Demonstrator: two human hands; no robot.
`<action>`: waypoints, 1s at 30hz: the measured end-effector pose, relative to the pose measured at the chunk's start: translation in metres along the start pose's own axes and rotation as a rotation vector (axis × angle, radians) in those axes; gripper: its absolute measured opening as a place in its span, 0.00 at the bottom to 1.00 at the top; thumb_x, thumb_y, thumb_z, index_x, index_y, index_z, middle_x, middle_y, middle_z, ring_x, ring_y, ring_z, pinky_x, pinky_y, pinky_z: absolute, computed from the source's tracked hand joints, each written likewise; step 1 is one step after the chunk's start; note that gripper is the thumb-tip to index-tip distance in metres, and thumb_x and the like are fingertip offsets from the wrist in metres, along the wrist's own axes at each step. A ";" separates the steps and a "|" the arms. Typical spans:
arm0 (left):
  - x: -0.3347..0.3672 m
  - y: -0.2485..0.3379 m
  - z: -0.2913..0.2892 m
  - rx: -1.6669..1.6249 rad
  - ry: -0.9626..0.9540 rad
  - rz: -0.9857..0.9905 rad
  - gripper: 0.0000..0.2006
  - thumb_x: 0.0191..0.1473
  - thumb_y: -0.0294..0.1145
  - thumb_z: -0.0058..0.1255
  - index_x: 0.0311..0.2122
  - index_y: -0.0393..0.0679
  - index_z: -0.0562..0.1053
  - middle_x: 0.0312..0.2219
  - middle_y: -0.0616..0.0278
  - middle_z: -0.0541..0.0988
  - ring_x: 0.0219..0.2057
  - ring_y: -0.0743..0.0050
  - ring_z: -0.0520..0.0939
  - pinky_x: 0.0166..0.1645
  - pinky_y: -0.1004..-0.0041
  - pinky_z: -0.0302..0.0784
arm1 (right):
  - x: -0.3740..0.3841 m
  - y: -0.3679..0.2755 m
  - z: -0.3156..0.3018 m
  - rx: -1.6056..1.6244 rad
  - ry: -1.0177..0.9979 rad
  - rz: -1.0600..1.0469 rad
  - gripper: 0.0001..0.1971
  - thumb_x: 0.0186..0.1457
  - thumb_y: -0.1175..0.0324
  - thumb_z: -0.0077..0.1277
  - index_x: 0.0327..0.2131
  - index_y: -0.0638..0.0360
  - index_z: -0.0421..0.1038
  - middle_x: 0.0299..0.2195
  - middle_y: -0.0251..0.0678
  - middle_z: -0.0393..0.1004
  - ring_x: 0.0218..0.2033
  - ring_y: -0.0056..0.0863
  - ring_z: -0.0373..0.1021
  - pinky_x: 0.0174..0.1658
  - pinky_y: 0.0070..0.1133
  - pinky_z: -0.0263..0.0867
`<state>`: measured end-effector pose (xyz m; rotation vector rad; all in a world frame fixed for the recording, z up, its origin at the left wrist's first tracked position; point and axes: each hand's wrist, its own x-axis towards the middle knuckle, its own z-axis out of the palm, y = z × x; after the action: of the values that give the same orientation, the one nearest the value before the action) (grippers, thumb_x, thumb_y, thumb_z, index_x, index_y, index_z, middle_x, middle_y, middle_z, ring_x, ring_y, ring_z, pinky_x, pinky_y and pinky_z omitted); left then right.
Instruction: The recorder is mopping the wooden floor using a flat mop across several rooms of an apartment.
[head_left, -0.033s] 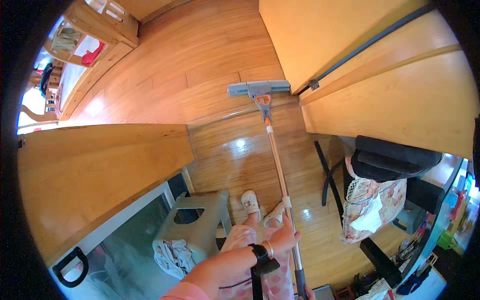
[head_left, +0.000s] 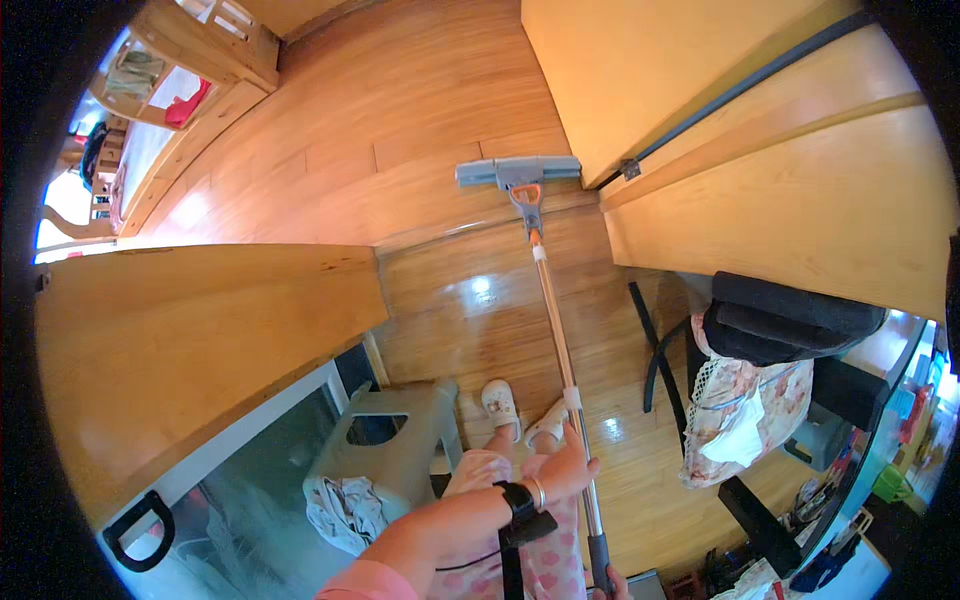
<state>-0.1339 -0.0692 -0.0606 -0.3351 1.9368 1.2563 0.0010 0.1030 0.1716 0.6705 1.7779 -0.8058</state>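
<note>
A sponge mop [head_left: 556, 320] with a copper-coloured pole slants from the bottom of the view up to the doorway. Its grey, flat-edged head [head_left: 517, 172] rests on the wooden floor by the foot of the door frame at the right, and an orange-edged lever sits at the neck. My left hand [head_left: 568, 472], with a black band and a bracelet at the wrist, is wrapped round the middle of the pole. Lower down, my right hand [head_left: 615, 586] grips the grey handle end; most of it is cut off by the bottom edge.
A grey plastic stool [head_left: 400, 430] with a cloth [head_left: 350, 512] on it stands left of my legs. At right is a chair [head_left: 750, 400] with a floral cover. Wooden walls [head_left: 210, 350] flank the doorway; a wooden bed [head_left: 200, 130] lies beyond. My light shoes [head_left: 500, 405] are beside the pole.
</note>
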 end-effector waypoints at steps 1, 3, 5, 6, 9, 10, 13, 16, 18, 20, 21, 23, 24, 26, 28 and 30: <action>0.006 0.001 -0.008 -0.007 -0.003 -0.007 0.44 0.48 0.43 0.46 0.54 0.15 0.39 0.22 0.42 0.75 0.21 0.49 0.77 0.24 0.57 0.70 | 0.005 -0.024 -0.002 0.034 0.030 -0.059 0.22 0.56 0.71 0.44 0.55 0.62 0.56 0.39 0.49 0.70 0.38 0.35 0.68 0.40 0.29 0.64; 0.018 0.009 -0.028 0.005 -0.054 -0.021 0.44 0.48 0.43 0.47 0.55 0.17 0.37 0.25 0.40 0.76 0.24 0.47 0.78 0.26 0.57 0.72 | 0.018 -0.039 -0.004 -0.005 0.050 -0.145 0.23 0.56 0.72 0.44 0.55 0.63 0.56 0.41 0.51 0.69 0.41 0.39 0.68 0.43 0.30 0.64; 0.035 -0.008 -0.027 -0.011 0.028 -0.011 0.44 0.48 0.42 0.47 0.55 0.19 0.37 0.25 0.40 0.76 0.24 0.46 0.78 0.27 0.57 0.72 | 0.034 -0.051 -0.001 -0.036 0.052 -0.251 0.23 0.56 0.72 0.44 0.55 0.64 0.55 0.43 0.53 0.69 0.43 0.43 0.67 0.46 0.31 0.63; 0.044 -0.014 -0.026 -0.029 0.104 0.009 0.44 0.48 0.42 0.46 0.56 0.21 0.37 0.25 0.40 0.75 0.25 0.46 0.78 0.27 0.58 0.73 | 0.043 -0.055 -0.002 -0.037 0.038 -0.249 0.23 0.56 0.72 0.44 0.55 0.64 0.55 0.44 0.54 0.67 0.46 0.45 0.66 0.48 0.31 0.62; 0.052 0.005 -0.033 -0.140 0.080 -0.046 0.42 0.48 0.41 0.47 0.57 0.24 0.39 0.24 0.41 0.75 0.25 0.44 0.78 0.27 0.57 0.72 | 0.057 -0.057 -0.012 -0.020 0.045 -0.272 0.24 0.56 0.72 0.44 0.55 0.64 0.55 0.46 0.56 0.67 0.47 0.48 0.65 0.50 0.32 0.61; 0.053 0.004 -0.031 -0.208 0.139 -0.012 0.41 0.48 0.41 0.46 0.56 0.24 0.41 0.23 0.42 0.75 0.24 0.43 0.78 0.27 0.56 0.72 | 0.057 -0.056 -0.013 -0.001 0.059 -0.304 0.24 0.56 0.71 0.44 0.55 0.63 0.54 0.45 0.56 0.67 0.47 0.48 0.65 0.49 0.32 0.62; 0.029 -0.011 0.004 -0.211 0.238 0.047 0.38 0.48 0.41 0.46 0.55 0.26 0.44 0.22 0.43 0.75 0.24 0.42 0.77 0.28 0.56 0.73 | 0.041 -0.038 -0.025 0.088 -0.042 -0.175 0.24 0.55 0.70 0.45 0.56 0.61 0.55 0.45 0.56 0.67 0.44 0.49 0.67 0.45 0.33 0.65; -0.016 0.018 0.033 -0.174 0.444 0.291 0.32 0.48 0.34 0.51 0.53 0.32 0.50 0.29 0.45 0.73 0.27 0.50 0.77 0.32 0.59 0.73 | 0.008 0.041 -0.046 0.077 -0.127 -0.189 0.24 0.55 0.70 0.45 0.56 0.58 0.55 0.42 0.55 0.68 0.40 0.50 0.69 0.38 0.33 0.67; -0.054 0.037 0.029 -0.286 0.349 0.116 0.30 0.47 0.33 0.51 0.52 0.33 0.52 0.31 0.44 0.72 0.30 0.51 0.77 0.33 0.60 0.72 | -0.021 -0.009 -0.070 0.140 -0.158 0.012 0.24 0.55 0.69 0.46 0.55 0.58 0.56 0.41 0.55 0.68 0.38 0.50 0.68 0.36 0.32 0.67; -0.067 0.031 0.044 -0.480 0.048 -0.240 0.27 0.47 0.35 0.51 0.48 0.34 0.55 0.30 0.44 0.71 0.33 0.50 0.76 0.35 0.60 0.72 | -0.032 -0.021 -0.084 0.189 -0.171 0.216 0.24 0.55 0.69 0.47 0.55 0.57 0.56 0.39 0.55 0.69 0.36 0.50 0.68 0.34 0.32 0.66; -0.063 0.031 0.045 -0.487 0.048 -0.235 0.27 0.47 0.35 0.51 0.48 0.34 0.55 0.30 0.44 0.71 0.33 0.50 0.76 0.35 0.60 0.72 | -0.028 -0.003 -0.090 0.031 -0.182 0.038 0.24 0.54 0.68 0.47 0.55 0.57 0.57 0.37 0.54 0.69 0.34 0.51 0.68 0.33 0.33 0.66; -0.044 0.024 0.043 -0.151 0.320 -0.087 0.26 0.47 0.37 0.51 0.46 0.35 0.56 0.28 0.44 0.71 0.32 0.49 0.77 0.34 0.58 0.71 | -0.004 0.009 -0.092 -0.140 -0.192 -0.142 0.24 0.54 0.67 0.48 0.54 0.57 0.57 0.35 0.54 0.69 0.32 0.51 0.68 0.33 0.33 0.66; -0.022 -0.004 0.042 -0.150 0.368 -0.074 0.25 0.47 0.37 0.51 0.46 0.34 0.56 0.28 0.43 0.71 0.32 0.48 0.77 0.35 0.58 0.71 | 0.014 0.004 -0.085 -0.114 -0.141 -0.238 0.23 0.53 0.68 0.49 0.53 0.57 0.58 0.34 0.53 0.70 0.31 0.51 0.68 0.33 0.34 0.66; 0.010 -0.014 0.030 -0.309 0.444 -0.043 0.25 0.48 0.37 0.50 0.45 0.33 0.57 0.30 0.40 0.72 0.33 0.45 0.76 0.38 0.56 0.70 | 0.052 -0.020 -0.080 -0.244 -0.070 -0.327 0.24 0.52 0.71 0.49 0.53 0.58 0.59 0.30 0.50 0.72 0.27 0.42 0.70 0.30 0.30 0.66; 0.055 0.021 -0.014 -0.511 0.472 -0.021 0.23 0.48 0.36 0.49 0.45 0.33 0.58 0.32 0.37 0.72 0.35 0.43 0.75 0.40 0.55 0.69 | 0.098 -0.060 -0.087 -0.342 0.019 -0.578 0.25 0.52 0.74 0.48 0.55 0.59 0.57 0.30 0.46 0.73 0.27 0.33 0.71 0.29 0.27 0.66; 0.100 -0.018 -0.071 -0.426 0.569 -0.002 0.21 0.50 0.34 0.48 0.44 0.32 0.59 0.31 0.39 0.73 0.34 0.45 0.77 0.39 0.57 0.72 | 0.142 -0.108 -0.070 -0.253 -0.001 -0.861 0.25 0.54 0.72 0.46 0.56 0.58 0.55 0.33 0.47 0.73 0.30 0.40 0.71 0.31 0.32 0.65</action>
<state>-0.2225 -0.1201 -0.1311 -1.0019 2.0976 1.7039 -0.1658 0.1006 0.0768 -0.3079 2.1238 -1.0972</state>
